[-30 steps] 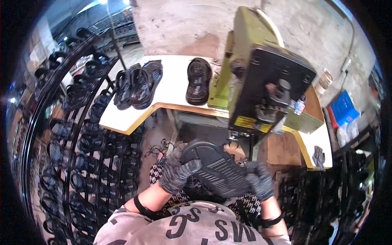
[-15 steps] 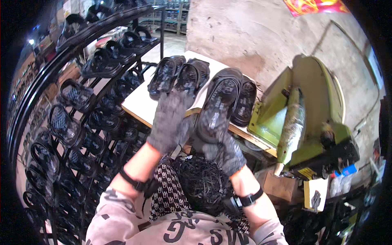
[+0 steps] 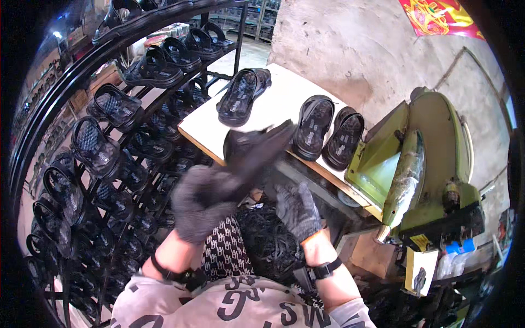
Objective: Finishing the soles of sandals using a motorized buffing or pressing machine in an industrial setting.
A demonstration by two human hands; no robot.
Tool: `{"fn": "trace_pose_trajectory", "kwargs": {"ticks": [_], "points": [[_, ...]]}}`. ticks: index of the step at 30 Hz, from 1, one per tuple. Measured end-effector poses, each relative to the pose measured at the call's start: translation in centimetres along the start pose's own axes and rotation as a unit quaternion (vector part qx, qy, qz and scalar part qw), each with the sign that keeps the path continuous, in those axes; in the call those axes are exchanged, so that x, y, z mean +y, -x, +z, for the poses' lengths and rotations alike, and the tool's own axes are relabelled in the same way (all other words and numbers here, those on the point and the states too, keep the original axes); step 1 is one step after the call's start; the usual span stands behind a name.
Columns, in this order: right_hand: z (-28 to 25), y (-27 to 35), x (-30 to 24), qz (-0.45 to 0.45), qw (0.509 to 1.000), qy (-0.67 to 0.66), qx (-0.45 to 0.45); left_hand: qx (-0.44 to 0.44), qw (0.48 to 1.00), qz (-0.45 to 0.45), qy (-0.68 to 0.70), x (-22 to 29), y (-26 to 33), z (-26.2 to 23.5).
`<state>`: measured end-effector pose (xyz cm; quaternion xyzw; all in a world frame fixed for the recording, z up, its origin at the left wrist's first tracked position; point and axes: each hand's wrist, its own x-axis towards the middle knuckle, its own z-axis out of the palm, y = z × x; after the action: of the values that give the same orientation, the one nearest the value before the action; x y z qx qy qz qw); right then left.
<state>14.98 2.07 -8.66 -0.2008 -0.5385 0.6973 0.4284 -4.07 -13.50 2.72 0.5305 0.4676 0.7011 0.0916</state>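
Note:
My left hand (image 3: 201, 205), in a dark grey knit glove, grips a black sandal (image 3: 265, 156). The sandal is tilted up, its sole side toward me, and is blurred by motion. My right hand (image 3: 298, 212), gloved the same way, is just below the table edge, right of that sandal. Its fingers are curled; what they hold, if anything, does not show. On the white-topped table (image 3: 284, 90) lies one black sandal (image 3: 239, 101) at the left. Two more, a nearer sandal (image 3: 313, 130) and its neighbour (image 3: 344, 139), lie side by side at the right.
A black rack (image 3: 158, 82) with many black sandals fills the left side. Right of the table stands a green machine (image 3: 435, 142) with a plastic-wrapped, tapered part (image 3: 407, 175). Black scraps (image 3: 273, 240) lie over my lap. A concrete wall (image 3: 339, 44) rises behind the table.
The sandal from my right hand now lies on the table, and that hand has drawn back. My left hand has lifted one of the left-side sandals toward me and tipped it. The view has shifted slightly.

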Motion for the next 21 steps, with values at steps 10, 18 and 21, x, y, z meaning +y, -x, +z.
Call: {"fn": "trace_pose_trajectory", "kwargs": {"ticks": [10, 18, 21], "points": [[-8.4, 22.6, -6.3, 0.011, 0.988, -0.113, 0.105, -0.244, 0.884, -0.293, 0.272, 2.8, 5.5, 7.7], [-9.3, 31.9, -14.9, -0.258, 0.796, -0.328, 0.438, -0.496, 0.718, -0.246, 0.421, 4.1, 12.5, 23.5], [-9.5, 33.1, -15.0, -0.263, 0.806, -0.248, 0.470, -0.490, 0.699, -0.263, 0.449, 4.5, 12.3, 25.5]]}}
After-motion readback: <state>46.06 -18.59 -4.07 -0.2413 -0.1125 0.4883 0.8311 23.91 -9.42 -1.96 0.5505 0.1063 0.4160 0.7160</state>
